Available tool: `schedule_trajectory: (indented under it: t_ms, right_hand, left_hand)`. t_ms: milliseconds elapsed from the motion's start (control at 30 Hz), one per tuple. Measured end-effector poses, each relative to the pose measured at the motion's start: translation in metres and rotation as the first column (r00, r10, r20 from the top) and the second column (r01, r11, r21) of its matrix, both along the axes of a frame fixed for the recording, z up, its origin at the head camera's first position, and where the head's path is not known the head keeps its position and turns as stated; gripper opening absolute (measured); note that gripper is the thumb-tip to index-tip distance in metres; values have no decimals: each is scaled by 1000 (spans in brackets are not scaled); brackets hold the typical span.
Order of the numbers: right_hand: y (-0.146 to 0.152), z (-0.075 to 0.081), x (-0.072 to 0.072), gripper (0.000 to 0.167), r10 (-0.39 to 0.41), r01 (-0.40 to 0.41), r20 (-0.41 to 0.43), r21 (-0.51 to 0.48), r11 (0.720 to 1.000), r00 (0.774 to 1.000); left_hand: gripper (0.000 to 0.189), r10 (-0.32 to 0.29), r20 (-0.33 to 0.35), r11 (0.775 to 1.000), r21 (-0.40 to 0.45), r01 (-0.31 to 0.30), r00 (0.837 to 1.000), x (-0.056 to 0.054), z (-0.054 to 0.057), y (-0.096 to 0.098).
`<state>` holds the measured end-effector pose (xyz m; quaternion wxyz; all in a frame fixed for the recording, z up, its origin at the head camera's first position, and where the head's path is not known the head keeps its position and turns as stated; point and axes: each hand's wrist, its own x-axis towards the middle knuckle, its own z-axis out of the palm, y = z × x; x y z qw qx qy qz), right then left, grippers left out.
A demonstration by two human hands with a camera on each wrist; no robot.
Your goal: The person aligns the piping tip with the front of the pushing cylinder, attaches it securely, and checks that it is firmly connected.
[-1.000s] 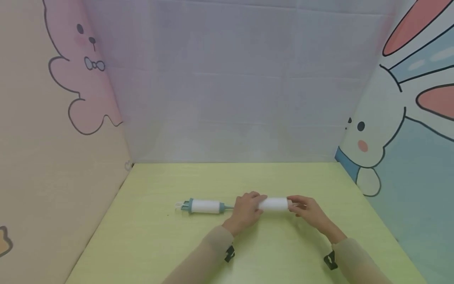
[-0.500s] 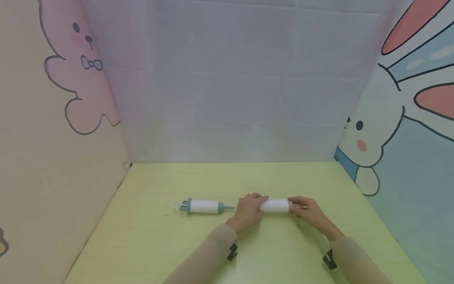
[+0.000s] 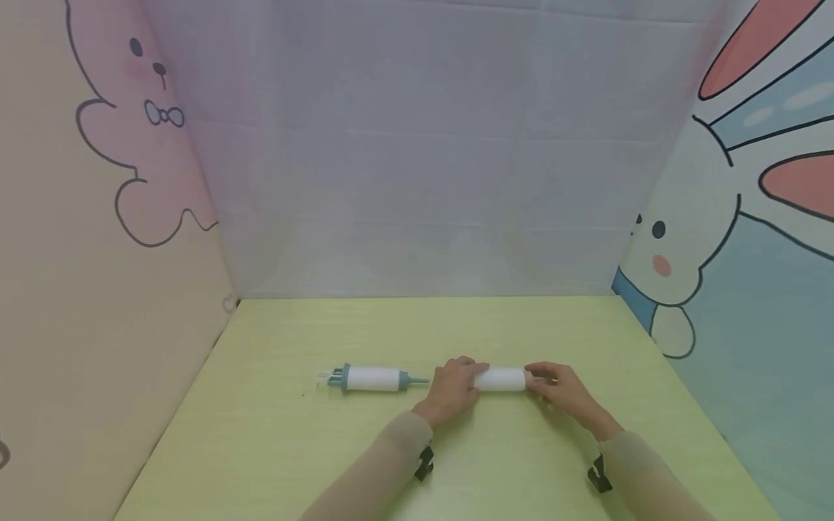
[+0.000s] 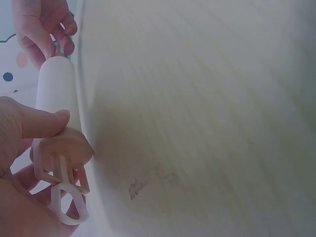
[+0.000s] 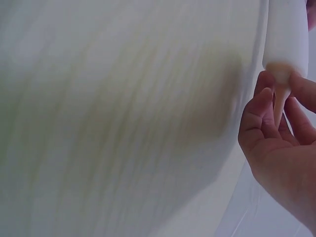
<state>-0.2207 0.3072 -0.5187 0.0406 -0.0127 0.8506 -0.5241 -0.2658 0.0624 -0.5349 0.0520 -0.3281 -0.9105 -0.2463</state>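
Observation:
A white syringe-shaped tube [image 3: 500, 379] with beige end parts is held lengthwise between both hands over the table. My left hand [image 3: 451, 391] grips its left part, thumb on the white barrel. In the left wrist view, a beige frame [image 4: 61, 150] and a white loop [image 4: 69, 203] extend from that end. My right hand [image 3: 565, 393] pinches the other end at the beige base, beside a tapered tip [image 5: 280, 101]. A second syringe-shaped tube [image 3: 373, 378], white with blue-green ends, lies on the table left of my left hand, its thin tip pointing right.
The pale yellow-green table [image 3: 293, 449] stretches below, bounded by a plain back panel [image 3: 417, 181]. Side panels carry cartoon animals: a pink one [image 3: 146, 130] at left and a white rabbit [image 3: 684, 246] at right. A dark band piece [image 3: 425, 463] hangs at the left wrist.
Both hands keep hold of the beige-ended tube, which has come slightly toward me. The right fingers have shifted a little at its end. The head view has turned slightly.

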Motion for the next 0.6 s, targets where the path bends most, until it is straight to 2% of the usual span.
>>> schedule_trajectory:
  t_ms: [400, 600]
  right_hand:
    - [0, -5, 0, 40, -31, 30, 28, 43, 999, 999]
    - [-1, -7, -1, 39, -57, 54, 44, 80, 995, 997]
  left_hand:
    - [47, -8, -34, 999, -35, 7, 999, -4, -5, 3]
    - [46, -16, -43, 999, -32, 14, 999, -2, -2, 1]
